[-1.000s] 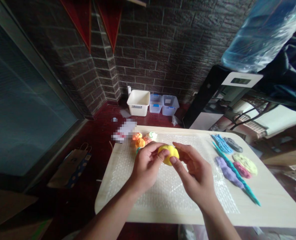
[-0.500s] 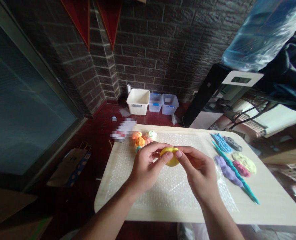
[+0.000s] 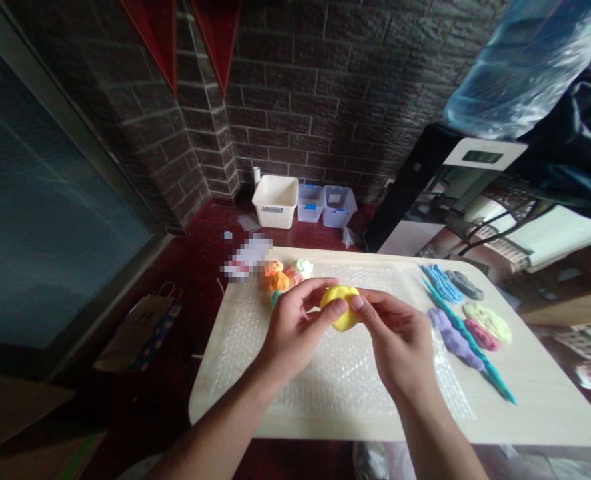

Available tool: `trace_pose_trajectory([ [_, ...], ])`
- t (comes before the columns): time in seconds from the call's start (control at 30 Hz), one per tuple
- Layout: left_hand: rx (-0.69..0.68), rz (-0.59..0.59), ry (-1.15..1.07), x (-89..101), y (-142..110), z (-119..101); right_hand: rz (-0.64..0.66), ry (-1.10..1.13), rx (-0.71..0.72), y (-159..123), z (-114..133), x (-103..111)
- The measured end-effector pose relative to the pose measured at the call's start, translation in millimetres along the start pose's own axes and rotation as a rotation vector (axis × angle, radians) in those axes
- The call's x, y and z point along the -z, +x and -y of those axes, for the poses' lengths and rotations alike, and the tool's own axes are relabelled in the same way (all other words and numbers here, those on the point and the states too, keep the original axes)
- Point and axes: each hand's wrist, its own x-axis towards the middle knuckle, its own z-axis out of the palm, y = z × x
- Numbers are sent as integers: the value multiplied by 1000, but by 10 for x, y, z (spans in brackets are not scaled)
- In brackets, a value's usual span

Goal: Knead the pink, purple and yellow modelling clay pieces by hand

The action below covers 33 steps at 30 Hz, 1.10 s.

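Both of my hands pinch a rounded, flattened lump of yellow modelling clay (image 3: 342, 320) above the table. My left hand (image 3: 295, 327) has its thumb on the near face and its fingers behind the left edge. From the other side my right hand (image 3: 400, 340) presses its thumb near the upper right of the lump, fingers curled behind. Below lies a sheet of bubble wrap (image 3: 335, 380). Orange clay lumps (image 3: 278, 280), a whitish lump (image 3: 302, 268) and a partly hidden green one sit beyond my left hand.
Right of the wrap lie a long teal clay roll (image 3: 468, 340), purple clay (image 3: 455, 339), blue strands (image 3: 442, 283), a grey piece (image 3: 465, 285), pale yellow clay (image 3: 490, 320) and a dark pink piece (image 3: 482, 335). Beyond the table (image 3: 540, 413) stand bins (image 3: 275, 200) and a water dispenser (image 3: 415, 193).
The yellow clay has tipped so that more of its broad face shows, its top edge a little higher. Both hands keep their pinch on it and have barely moved.
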Motion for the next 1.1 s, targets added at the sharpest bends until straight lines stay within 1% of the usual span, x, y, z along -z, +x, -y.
trace_pose_trajectory([
  [0.07,43,49,-54,-1,15,17,-57,28,4,14,-33,11],
  [0.13,66,58,-61,13,29,19,-68,41,-14,27,-44,24],
  [0.2,72,47,-42,42,38,14,-32,39,-43,40,-36,45],
  [0.3,78,51,-16,77,40,24,90,27,-83,52,-9,86],
  [0.37,88,49,-33,66,35,50,110,-10,-58,39,11,98],
  [0.4,93,28,-70,48,32,65,77,-56,-12,23,21,92],
  [0.47,133,-49,-239,1,30,85,-36,-237,152,-27,36,47],
  [0.5,181,-93,-359,-20,33,86,-79,-359,257,-58,38,8],
  [0.53,251,-127,-483,-34,39,79,-95,-487,365,-90,37,-38],
  [0.57,329,-148,-595,-38,48,64,-67,-600,461,-121,34,-89],
  [0.6,406,-156,-681,-30,59,42,-2,-680,532,-148,29,-139],
  [0.67,503,-155,-773,14,81,-11,185,-743,591,-187,26,-216],
  [0.7,525,-148,-793,41,90,-37,252,-732,595,-198,32,-236],
  [0.73,537,-137,-807,66,95,-60,284,-708,591,-205,46,-242],
  [0.77,544,-118,-817,84,95,-77,276,-683,583,-207,64,-237],
  [0.87,553,-42,-837,61,61,-81,156,-684,573,-212,115,-205],
  [0.9,561,-22,-840,26,39,-65,146,-716,565,-217,117,-205],
  [0.93,577,-6,-844,-20,14,-41,165,-755,556,-225,106,-216],
  [1.03,638,46,-861,-181,-67,66,283,-851,523,-257,2,-290],
  [1.1,633,61,-869,-272,-108,147,312,-879,515,-276,-90,-340],
])
